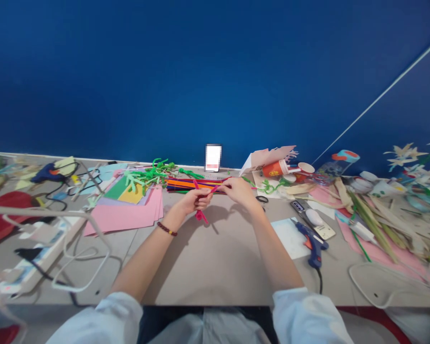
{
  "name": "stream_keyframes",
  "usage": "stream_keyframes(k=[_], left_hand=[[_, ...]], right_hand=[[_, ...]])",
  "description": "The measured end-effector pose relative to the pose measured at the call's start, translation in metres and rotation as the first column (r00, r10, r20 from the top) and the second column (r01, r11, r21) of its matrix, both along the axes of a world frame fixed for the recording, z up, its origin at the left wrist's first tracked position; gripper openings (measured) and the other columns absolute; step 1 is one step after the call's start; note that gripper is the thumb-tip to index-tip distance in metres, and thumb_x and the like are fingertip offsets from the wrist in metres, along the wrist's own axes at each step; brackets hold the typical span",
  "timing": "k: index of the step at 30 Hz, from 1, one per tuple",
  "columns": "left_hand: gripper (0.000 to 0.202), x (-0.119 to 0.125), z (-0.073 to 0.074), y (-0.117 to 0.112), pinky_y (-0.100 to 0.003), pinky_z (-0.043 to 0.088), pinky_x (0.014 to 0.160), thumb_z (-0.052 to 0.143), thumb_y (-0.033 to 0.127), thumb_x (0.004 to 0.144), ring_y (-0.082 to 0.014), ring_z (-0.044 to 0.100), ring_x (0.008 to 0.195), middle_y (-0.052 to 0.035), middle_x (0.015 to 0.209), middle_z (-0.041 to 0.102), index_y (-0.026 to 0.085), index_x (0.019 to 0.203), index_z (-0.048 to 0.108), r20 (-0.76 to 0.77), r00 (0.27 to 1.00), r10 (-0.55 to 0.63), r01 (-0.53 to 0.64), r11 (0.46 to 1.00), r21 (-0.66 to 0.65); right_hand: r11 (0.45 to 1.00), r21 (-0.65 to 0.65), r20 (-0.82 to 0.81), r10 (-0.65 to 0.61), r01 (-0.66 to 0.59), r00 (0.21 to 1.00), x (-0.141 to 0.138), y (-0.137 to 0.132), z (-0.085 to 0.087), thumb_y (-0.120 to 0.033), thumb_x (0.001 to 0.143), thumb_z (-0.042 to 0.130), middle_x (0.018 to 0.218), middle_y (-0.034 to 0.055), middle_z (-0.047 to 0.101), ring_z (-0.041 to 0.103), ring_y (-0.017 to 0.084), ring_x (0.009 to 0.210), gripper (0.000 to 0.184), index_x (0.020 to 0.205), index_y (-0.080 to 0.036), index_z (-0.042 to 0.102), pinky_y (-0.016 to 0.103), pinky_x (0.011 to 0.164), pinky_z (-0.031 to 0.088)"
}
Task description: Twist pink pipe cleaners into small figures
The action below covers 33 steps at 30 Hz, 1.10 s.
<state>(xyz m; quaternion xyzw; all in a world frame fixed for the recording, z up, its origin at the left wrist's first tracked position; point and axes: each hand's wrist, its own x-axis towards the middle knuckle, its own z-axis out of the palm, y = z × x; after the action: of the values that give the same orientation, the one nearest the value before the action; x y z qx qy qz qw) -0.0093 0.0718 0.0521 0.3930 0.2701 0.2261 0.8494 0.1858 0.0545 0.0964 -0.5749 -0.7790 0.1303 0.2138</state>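
My left hand (196, 200) and my right hand (241, 192) are close together above the tabletop, both pinching a bent pink pipe cleaner (202, 209). One end of it hangs in a small twisted tuft below my left hand. Just behind my hands lies a bundle of multicoloured pipe cleaners (193, 185), and my fingers seem not to touch it. A beaded bracelet (166, 229) circles my left wrist. Twisted green pipe cleaners (150, 175) lie further left on stacked coloured paper.
Pink paper sheets (122, 216) lie left of my arms. To the right are scissors (262, 199), a phone (299, 206), a blue glue gun (312, 243) and paper cups (275, 168). A power strip (39, 254) and white cables sit at front left. Paper flowers and leaves crowd the right side.
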Motion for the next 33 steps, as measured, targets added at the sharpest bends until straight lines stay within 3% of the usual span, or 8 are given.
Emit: stream_keyframes(k=[5,9,13,18,22,27,29,33], left_hand=[[0.024,0.003,0.003,0.002,-0.016,0.012,0.034,0.054,0.033,0.082,-0.0024,0.014,0.035,0.0089,0.045,0.025,0.013,0.068,0.05,-0.01,0.978,0.206,-0.205,0.975,0.08],[0.025,0.005,0.001,0.002,-0.016,0.009,0.034,0.063,0.031,0.077,-0.0022,0.015,0.035,0.0093,0.046,0.028,0.016,0.067,0.045,0.016,0.96,0.28,-0.278,0.941,0.196],[0.023,0.004,0.003,-0.002,-0.017,0.01,0.036,0.066,0.032,0.074,-0.002,0.017,0.035,0.0096,0.046,0.028,0.016,0.069,0.05,-0.031,0.969,0.243,-0.222,0.924,0.312],[0.019,0.009,0.004,-0.009,-0.018,0.018,0.038,0.067,0.029,0.069,-0.0046,0.031,0.038,0.0059,0.044,0.038,0.014,0.063,0.056,-0.295,0.94,0.168,-0.013,0.886,0.464],[0.019,0.014,-0.003,-0.007,-0.019,0.02,0.038,0.064,0.024,0.067,-0.0054,0.033,0.037,0.0052,0.042,0.041,0.015,0.056,0.052,-0.396,0.864,0.311,-0.107,0.882,0.458],[0.021,0.008,-0.009,0.004,-0.018,0.012,0.036,0.059,0.023,0.072,-0.0034,0.027,0.034,0.0066,0.044,0.037,0.016,0.058,0.045,-0.25,0.879,0.407,-0.322,0.891,0.321],[0.022,0.004,-0.007,0.007,-0.018,0.012,0.036,0.058,0.023,0.073,-0.0031,0.027,0.034,0.0065,0.045,0.036,0.016,0.058,0.044,-0.2,0.905,0.376,-0.321,0.91,0.262],[0.019,-0.002,0.003,0.005,-0.016,0.014,0.037,0.058,0.02,0.073,-0.0023,0.027,0.033,0.0065,0.045,0.035,0.015,0.06,0.045,-0.138,0.97,0.201,-0.175,0.968,0.178]], right_hand=[[1.0,0.007,-0.074,-0.014,0.015,0.997,0.0,-0.002,0.003,-0.032,0.085,0.052,0.082,0.0035,0.071,0.058,0.016,0.07,0.025,0.077,-0.022,0.073,0.025,0.058,0.034],[1.0,0.016,-0.062,-0.007,0.008,0.998,0.0,0.001,0.0,-0.03,0.086,0.05,0.084,0.0042,0.071,0.058,0.017,0.072,0.024,0.081,-0.022,0.073,0.025,0.06,0.035],[1.0,-0.011,-0.057,0.005,-0.006,0.998,0.0,0.004,-0.004,-0.029,0.086,0.052,0.085,0.0046,0.071,0.058,0.017,0.072,0.022,0.083,-0.021,0.072,0.025,0.062,0.036],[0.998,-0.049,-0.085,0.04,-0.044,0.996,0.0,0.002,-0.001,-0.029,0.083,0.056,0.079,0.004,0.07,0.058,0.015,0.071,0.02,0.075,-0.021,0.073,0.025,0.062,0.036],[0.995,-0.017,-0.11,0.097,-0.099,0.989,-0.005,-0.003,0.002,-0.03,0.082,0.057,0.074,0.0032,0.067,0.055,0.014,0.067,0.021,0.07,-0.018,0.07,0.023,0.059,0.033],[0.977,-0.081,-0.032,0.196,-0.198,0.98,-0.016,-0.006,-0.006,-0.029,0.083,0.054,0.066,0.0019,0.062,0.05,0.011,0.059,0.025,0.063,-0.017,0.066,0.023,0.054,0.028],[0.973,-0.126,0.024,0.196,-0.192,0.98,-0.018,-0.005,-0.011,-0.028,0.083,0.053,0.063,0.0019,0.061,0.048,0.012,0.056,0.026,0.061,-0.018,0.065,0.024,0.053,0.026],[0.994,-0.1,0.077,0.058,-0.05,0.995,-0.015,0.0,-0.014,-0.027,0.083,0.052,0.073,0.0044,0.066,0.051,0.014,0.063,0.023,0.067,-0.02,0.067,0.025,0.053,0.024]])
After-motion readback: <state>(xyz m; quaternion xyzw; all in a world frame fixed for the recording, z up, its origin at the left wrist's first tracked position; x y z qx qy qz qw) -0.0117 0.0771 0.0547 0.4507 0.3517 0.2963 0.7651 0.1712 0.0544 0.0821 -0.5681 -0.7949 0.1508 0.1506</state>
